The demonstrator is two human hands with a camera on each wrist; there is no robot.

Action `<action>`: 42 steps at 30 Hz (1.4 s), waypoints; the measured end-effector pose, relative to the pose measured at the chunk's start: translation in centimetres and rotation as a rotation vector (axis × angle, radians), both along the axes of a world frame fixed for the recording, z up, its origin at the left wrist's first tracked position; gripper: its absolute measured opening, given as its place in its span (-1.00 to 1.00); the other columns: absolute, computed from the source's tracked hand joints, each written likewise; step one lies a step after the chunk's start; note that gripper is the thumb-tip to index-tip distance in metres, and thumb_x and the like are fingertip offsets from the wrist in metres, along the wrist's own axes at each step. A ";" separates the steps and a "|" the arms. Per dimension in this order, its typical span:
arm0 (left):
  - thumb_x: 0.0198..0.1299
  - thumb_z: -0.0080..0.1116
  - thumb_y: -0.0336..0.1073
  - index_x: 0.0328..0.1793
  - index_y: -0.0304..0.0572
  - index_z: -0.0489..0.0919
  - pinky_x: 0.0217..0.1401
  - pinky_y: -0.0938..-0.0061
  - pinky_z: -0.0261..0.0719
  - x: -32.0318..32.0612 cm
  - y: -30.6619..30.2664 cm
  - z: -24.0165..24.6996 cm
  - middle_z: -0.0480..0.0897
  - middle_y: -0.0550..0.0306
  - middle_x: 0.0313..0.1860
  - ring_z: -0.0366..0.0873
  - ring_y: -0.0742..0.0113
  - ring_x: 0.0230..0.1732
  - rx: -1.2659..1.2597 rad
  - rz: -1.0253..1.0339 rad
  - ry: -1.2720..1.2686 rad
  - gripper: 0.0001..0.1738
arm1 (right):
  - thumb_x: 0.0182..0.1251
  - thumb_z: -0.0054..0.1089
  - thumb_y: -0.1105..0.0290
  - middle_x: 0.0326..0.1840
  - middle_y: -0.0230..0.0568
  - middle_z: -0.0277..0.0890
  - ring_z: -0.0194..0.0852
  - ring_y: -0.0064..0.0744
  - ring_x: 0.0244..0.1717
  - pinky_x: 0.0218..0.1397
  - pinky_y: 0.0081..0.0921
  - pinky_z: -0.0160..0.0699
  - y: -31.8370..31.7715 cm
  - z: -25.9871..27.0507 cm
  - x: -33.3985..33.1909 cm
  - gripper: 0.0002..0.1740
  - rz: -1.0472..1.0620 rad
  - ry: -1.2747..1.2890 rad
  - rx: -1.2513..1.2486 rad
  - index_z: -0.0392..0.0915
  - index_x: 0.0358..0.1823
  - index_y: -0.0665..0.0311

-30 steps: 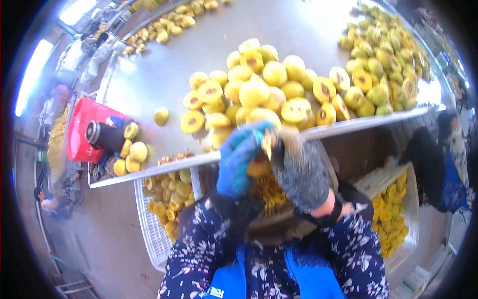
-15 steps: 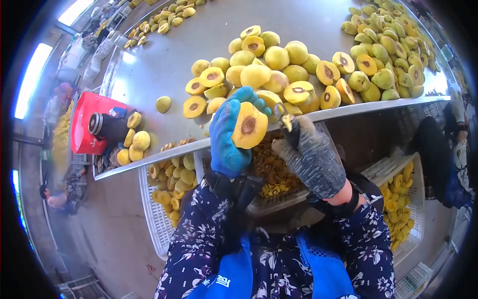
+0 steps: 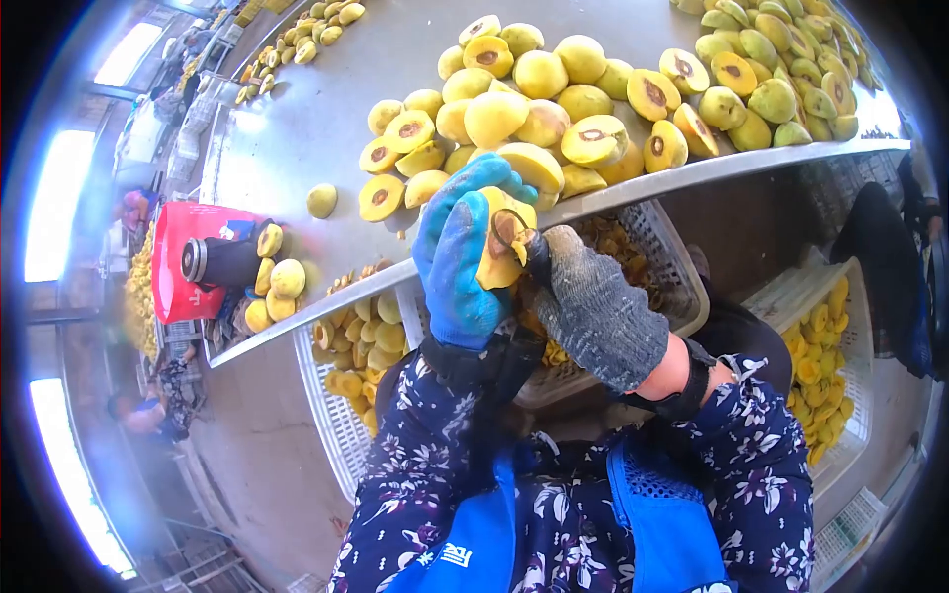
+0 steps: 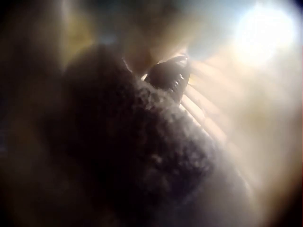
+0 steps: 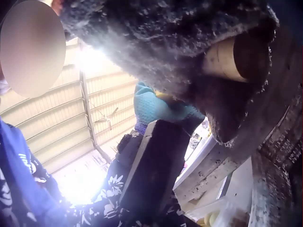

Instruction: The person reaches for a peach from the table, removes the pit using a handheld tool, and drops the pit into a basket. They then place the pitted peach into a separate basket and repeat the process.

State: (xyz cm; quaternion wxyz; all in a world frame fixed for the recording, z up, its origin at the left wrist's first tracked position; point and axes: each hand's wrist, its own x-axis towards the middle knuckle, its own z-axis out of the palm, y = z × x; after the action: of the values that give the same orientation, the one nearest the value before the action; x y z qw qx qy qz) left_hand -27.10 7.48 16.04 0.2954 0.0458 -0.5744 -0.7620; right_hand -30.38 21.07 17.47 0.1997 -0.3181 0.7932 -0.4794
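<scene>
In the head view my left hand [image 3: 457, 272], in a blue glove, holds a yellow peach half [image 3: 497, 265] with its cut face turned to the right. My right hand [image 3: 605, 308], in a grey knit glove, grips a pitting tool whose thin curved loop [image 3: 510, 225] lies at the brown pit hollow. A pale handle [image 5: 221, 60] shows inside the grey glove in the right wrist view. The left wrist view is dark and blurred, filled mostly by the grey glove. Beyond my hands, a pile of peaches [image 3: 494, 117], whole and halved, lies on the metal table [image 3: 297, 119].
Below the table edge stand a crate [image 3: 682, 259] of pit scraps, a left crate [image 3: 331, 420] of peach halves and a right crate [image 3: 858, 395] of yellow pieces. A red bag [image 3: 173, 267] and dark flask [image 3: 222, 262] sit at the left. More peaches [image 3: 781, 74] are heaped at right.
The hands, blurred together at first, moved apart and showed the cut face of the peach half. Now the right hand has come left and the tool's loop is at the pit.
</scene>
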 end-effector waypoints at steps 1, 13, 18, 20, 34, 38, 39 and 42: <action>0.35 -0.10 -0.21 0.15 -0.47 0.45 0.07 0.34 0.52 0.1 0.2 0.0 0.59 -0.11 -0.06 0.56 0.18 -0.06 0.068 -0.005 0.005 -0.56 | 0.25 0.17 0.37 -0.29 0.16 0.55 0.52 0.25 -0.17 -0.20 0.03 0.49 -0.1 0.0 0.1 -0.71 -0.004 -0.013 -0.001 0.34 -0.06 0.24; 0.33 -0.05 -0.22 0.15 -0.43 0.47 0.16 0.34 0.45 0.3 0.5 0.9 0.59 -0.13 -0.05 0.54 0.19 -0.01 0.026 0.017 0.009 -0.59 | 0.41 0.02 0.25 -0.38 0.20 0.55 0.52 0.29 -0.25 -0.29 0.05 0.49 -0.7 -0.5 0.7 -0.78 -0.076 -0.039 -0.072 0.35 -0.14 0.26; 0.32 -0.07 -0.24 0.15 -0.40 0.47 0.19 0.33 0.44 0.5 0.6 1.2 0.57 -0.14 -0.03 0.54 0.17 0.02 -0.164 0.064 0.020 -0.60 | 0.40 0.05 0.21 -0.41 0.19 0.54 0.53 0.29 -0.30 -0.34 0.05 0.49 -0.4 -1.8 1.2 -0.74 -0.079 0.089 -0.162 0.34 -0.12 0.25; 0.32 -0.07 -0.25 0.14 -0.41 0.47 0.18 0.32 0.45 0.4 0.1 1.1 0.58 -0.14 -0.04 0.54 0.16 0.02 -0.195 0.044 0.027 -0.61 | 0.39 0.07 0.22 -0.41 0.18 0.54 0.53 0.29 -0.30 -0.34 0.06 0.49 -0.5 -2.2 1.1 -0.74 -0.064 0.067 -0.187 0.33 -0.12 0.25; 0.25 -0.01 -0.21 0.07 -0.49 0.50 0.11 0.32 0.51 1.1 -0.1 1.7 0.61 -0.14 -0.11 0.60 0.15 -0.09 -0.112 -0.100 -0.055 -0.56 | 0.19 0.29 0.32 -0.34 0.14 0.56 0.57 0.22 -0.23 -0.28 -0.11 0.56 0.7 0.2 1.3 -0.63 0.070 -0.287 -0.026 0.31 -0.10 0.28; 0.26 -0.04 -0.15 0.06 -0.50 0.52 0.06 0.30 0.55 1.0 -1.1 1.7 0.62 -0.17 -0.14 0.61 0.11 -0.12 -0.212 -0.228 -0.116 -0.52 | 0.18 0.30 0.34 -0.25 0.10 0.56 0.60 0.12 -0.17 -0.17 -0.21 0.56 1.5 -0.4 1.6 -0.55 0.147 -0.378 -0.032 0.34 0.02 0.31; 0.29 -0.11 -0.10 0.09 -0.52 0.50 0.04 0.27 0.57 0.8 -1.4 1.5 0.62 -0.22 -0.15 0.62 0.05 -0.12 -0.304 -0.294 -0.115 -0.47 | 0.17 0.30 0.33 -0.23 0.08 0.56 0.60 0.08 -0.15 -0.12 -0.24 0.55 1.8 -0.9 1.7 -0.52 0.188 -0.387 -0.205 0.35 0.07 0.32; 0.30 -0.09 -0.01 0.12 -0.52 0.48 0.06 0.26 0.58 0.5 -1.5 1.7 0.62 -0.19 -0.12 0.62 0.05 -0.11 -0.212 -0.417 -0.143 -0.40 | 0.18 0.29 0.35 -0.20 0.03 0.55 0.61 -0.05 -0.12 -0.05 -0.29 0.54 2.0 -0.4 1.7 -0.47 0.179 -0.339 -0.145 0.34 0.15 0.34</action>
State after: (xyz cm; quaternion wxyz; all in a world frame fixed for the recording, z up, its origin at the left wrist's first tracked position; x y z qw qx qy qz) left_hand -26.64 5.94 17.74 0.0935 -0.0509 -0.6676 -0.7369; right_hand -28.71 23.10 17.03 0.3485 -0.3156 0.6804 -0.5622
